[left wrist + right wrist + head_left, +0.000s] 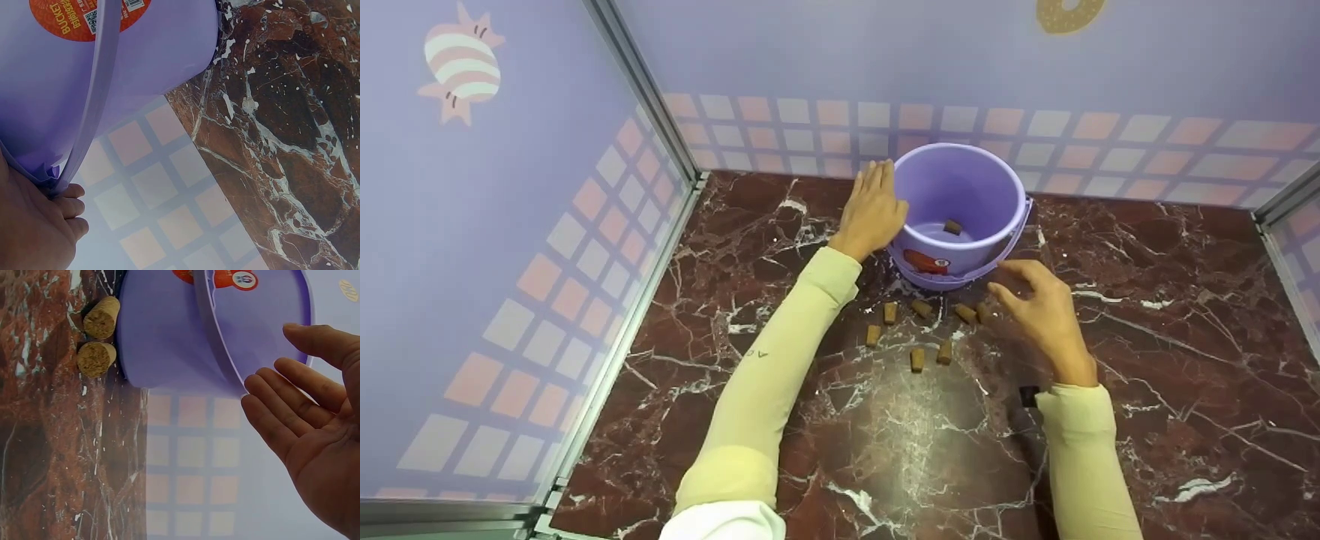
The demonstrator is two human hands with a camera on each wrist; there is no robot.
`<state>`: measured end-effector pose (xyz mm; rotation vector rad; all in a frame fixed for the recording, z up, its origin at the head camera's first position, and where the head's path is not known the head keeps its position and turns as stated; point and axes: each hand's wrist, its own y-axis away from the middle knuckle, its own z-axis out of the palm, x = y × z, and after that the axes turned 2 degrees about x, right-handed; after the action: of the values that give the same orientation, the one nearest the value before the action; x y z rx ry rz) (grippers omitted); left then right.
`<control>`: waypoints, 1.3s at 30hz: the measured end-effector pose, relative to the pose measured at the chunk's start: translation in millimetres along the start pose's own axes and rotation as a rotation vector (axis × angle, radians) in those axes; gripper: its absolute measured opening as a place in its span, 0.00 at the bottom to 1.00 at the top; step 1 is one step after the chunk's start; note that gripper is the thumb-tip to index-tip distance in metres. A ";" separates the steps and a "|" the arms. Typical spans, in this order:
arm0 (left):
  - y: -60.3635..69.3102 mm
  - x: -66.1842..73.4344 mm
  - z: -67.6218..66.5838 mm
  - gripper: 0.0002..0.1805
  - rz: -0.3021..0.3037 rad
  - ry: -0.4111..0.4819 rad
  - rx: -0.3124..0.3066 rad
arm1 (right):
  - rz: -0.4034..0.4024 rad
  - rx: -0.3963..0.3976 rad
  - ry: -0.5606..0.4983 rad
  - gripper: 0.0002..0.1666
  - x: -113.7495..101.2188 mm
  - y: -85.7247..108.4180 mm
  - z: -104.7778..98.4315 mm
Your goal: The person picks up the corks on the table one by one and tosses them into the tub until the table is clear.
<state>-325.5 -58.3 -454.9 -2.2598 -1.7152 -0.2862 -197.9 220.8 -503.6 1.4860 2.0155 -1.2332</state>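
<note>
A purple bucket (pixel 960 180) stands upright against the back wall, with one cork (pixel 952 226) lying on its floor. My left hand (pixel 874 214) grips the bucket's left rim beside the handle joint; in the left wrist view its fingertips (pixel 73 208) curl outside the rim. My right hand (pixel 1039 307) hovers in front of the bucket's right side, thumb and fingers apart, holding nothing. The bucket's handle (pixel 216 343) hangs down across its front, close to my right fingertips in the right wrist view. Several brown corks (pixel 917 360) are scattered on the table before the bucket.
A dark red marbled tabletop (pixel 1185 360) with white veins lies beneath everything. Lilac panels with a tile pattern (pixel 817 127) enclose the back and sides, joined by metal edge rails (pixel 652 97). Red stickers (pixel 922 262) mark the bucket's front.
</note>
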 end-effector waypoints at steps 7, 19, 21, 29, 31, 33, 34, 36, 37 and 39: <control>0.3 -0.3 -0.4 0.39 -0.001 0.007 -0.013 | 0.026 -0.021 -0.011 0.19 4.6 0.9 2.8; 0.5 0.4 0.1 0.39 -0.005 0.003 -0.010 | 0.073 -0.052 -0.021 0.19 14.2 3.2 6.7; 0.6 0.6 -0.1 0.39 -0.005 0.004 -0.007 | 0.078 -0.053 -0.026 0.18 16.0 3.6 7.2; 0.7 0.9 -1.5 0.39 -0.007 0.008 -0.009 | 0.073 -0.081 -0.003 0.20 24.3 3.7 10.6; 0.7 0.7 -1.5 0.39 -0.005 0.005 -0.007 | 0.073 -0.092 0.008 0.21 26.4 3.9 11.8; 0.5 0.7 -1.5 0.39 -0.004 -0.001 -0.008 | 0.077 -0.100 0.011 0.21 27.8 4.4 13.1; 0.4 0.8 -1.5 0.39 -0.003 -0.003 -0.007 | 0.080 -0.103 0.010 0.21 28.4 4.5 13.7; 0.1 0.7 -1.4 0.39 0.000 -0.010 -0.007 | 0.084 -0.112 0.009 0.21 29.4 4.8 14.8; 0.1 0.8 -1.5 0.39 0.000 -0.012 -0.008 | 0.084 -0.116 0.008 0.21 30.1 5.0 15.6; -0.1 0.7 -1.2 0.39 -0.001 -0.014 -0.008 | 0.081 -0.124 0.009 0.20 31.1 6.0 17.0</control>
<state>-325.3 -58.0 -453.5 -2.2714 -1.7252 -0.2784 -208.2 226.1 -537.6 1.5007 1.9787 -1.0517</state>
